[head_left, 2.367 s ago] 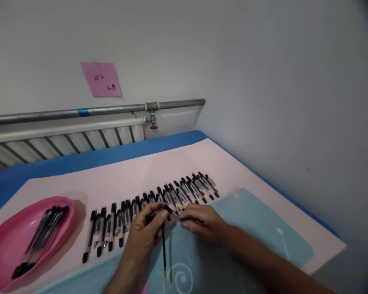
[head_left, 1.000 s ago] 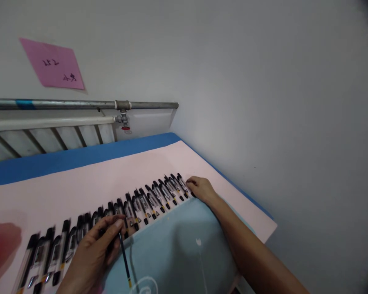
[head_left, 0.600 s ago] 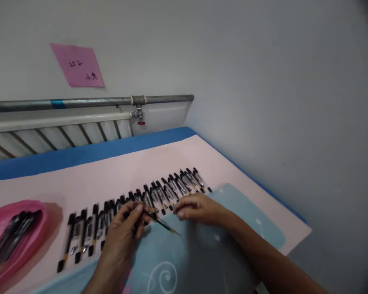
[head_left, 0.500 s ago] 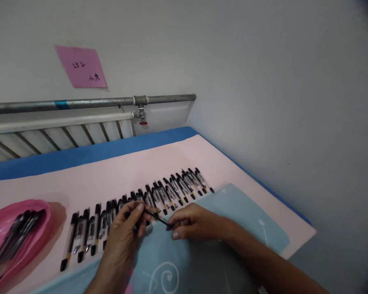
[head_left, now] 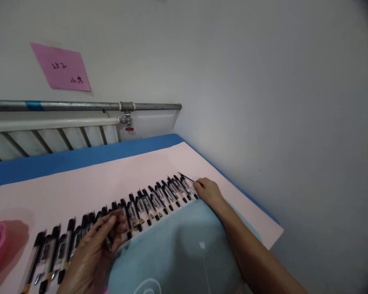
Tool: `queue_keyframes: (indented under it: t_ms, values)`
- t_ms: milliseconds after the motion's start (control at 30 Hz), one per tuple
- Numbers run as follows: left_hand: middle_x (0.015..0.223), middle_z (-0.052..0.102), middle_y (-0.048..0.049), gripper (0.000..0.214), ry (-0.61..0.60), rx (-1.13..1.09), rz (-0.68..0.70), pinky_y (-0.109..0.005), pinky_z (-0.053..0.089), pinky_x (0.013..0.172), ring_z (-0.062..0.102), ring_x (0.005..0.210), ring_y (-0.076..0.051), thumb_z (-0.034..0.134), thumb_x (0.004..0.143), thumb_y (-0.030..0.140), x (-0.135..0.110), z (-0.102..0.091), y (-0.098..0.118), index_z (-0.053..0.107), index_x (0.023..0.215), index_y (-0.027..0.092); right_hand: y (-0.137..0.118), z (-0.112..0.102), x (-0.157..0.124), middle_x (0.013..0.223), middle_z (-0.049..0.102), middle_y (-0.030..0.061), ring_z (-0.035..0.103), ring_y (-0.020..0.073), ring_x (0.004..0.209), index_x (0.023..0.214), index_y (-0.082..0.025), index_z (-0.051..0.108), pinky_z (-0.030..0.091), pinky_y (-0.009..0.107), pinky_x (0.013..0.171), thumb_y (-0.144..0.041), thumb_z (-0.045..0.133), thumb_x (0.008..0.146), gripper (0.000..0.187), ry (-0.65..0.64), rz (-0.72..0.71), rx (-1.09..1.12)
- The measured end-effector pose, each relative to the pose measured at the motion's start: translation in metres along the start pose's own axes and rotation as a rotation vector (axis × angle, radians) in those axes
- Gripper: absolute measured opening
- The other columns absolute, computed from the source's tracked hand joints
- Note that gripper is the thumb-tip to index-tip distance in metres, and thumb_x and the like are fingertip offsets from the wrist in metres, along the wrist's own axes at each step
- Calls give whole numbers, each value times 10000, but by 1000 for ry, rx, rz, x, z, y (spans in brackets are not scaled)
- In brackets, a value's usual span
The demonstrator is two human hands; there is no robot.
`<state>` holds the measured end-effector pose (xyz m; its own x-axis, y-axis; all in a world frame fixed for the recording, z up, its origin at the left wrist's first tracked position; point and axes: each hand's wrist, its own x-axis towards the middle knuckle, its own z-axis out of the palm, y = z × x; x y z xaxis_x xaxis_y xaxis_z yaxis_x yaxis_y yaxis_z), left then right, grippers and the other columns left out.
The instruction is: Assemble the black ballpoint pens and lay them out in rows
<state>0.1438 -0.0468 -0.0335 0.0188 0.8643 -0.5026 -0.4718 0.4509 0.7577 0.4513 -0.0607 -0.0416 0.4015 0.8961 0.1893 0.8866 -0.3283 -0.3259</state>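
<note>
My right hand (head_left: 209, 192) is closed in a pinch on a thin black pen refill (head_left: 185, 177), whose tip points up and left over the far right end of the row. Several clear pens with black ends (head_left: 144, 206) lie side by side in a slanting row on the pink sheet. Over the near part of this row is my left hand (head_left: 93, 247), its fingers curled around a dark pen part (head_left: 108, 242). That part is mostly hidden by the fingers, so whether it is a whole barrel I cannot tell.
A pink bowl (head_left: 0, 245) with dark pens inside is cut off at the left edge. A light blue cloth (head_left: 171, 249) covers the front of the pink sheet (head_left: 116, 179). Behind the blue table edge (head_left: 135, 143) stand a radiator (head_left: 49, 139) and pipe; a wall rises at right.
My right hand has moved away from my left, to the far right end of the pen row, carrying the refill. My left hand stays curled. The view has turned right.
</note>
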Motion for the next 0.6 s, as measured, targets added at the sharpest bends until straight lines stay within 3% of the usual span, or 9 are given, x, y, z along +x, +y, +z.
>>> queue_keyframes:
  t_ms: [333, 600]
  values:
    - [824, 667, -95, 160, 21, 38, -31, -218, 531, 558, 632, 686, -154, 626, 701, 135, -1, -2, -3, 665, 856, 142, 0, 5, 0, 827, 654, 103, 576, 176, 763, 771, -152, 672, 357, 250, 659, -268, 403, 820, 297, -16, 29, -104]
    - [780, 661, -84, 136, 29, 65, -57, -223, 532, 551, 629, 656, -149, 618, 709, 137, -4, 1, -2, 656, 839, 138, 6, 9, 1, 932, 680, 39, 589, 159, 877, 878, -199, 689, 386, 226, 757, -200, 390, 794, 310, -47, 9, -37]
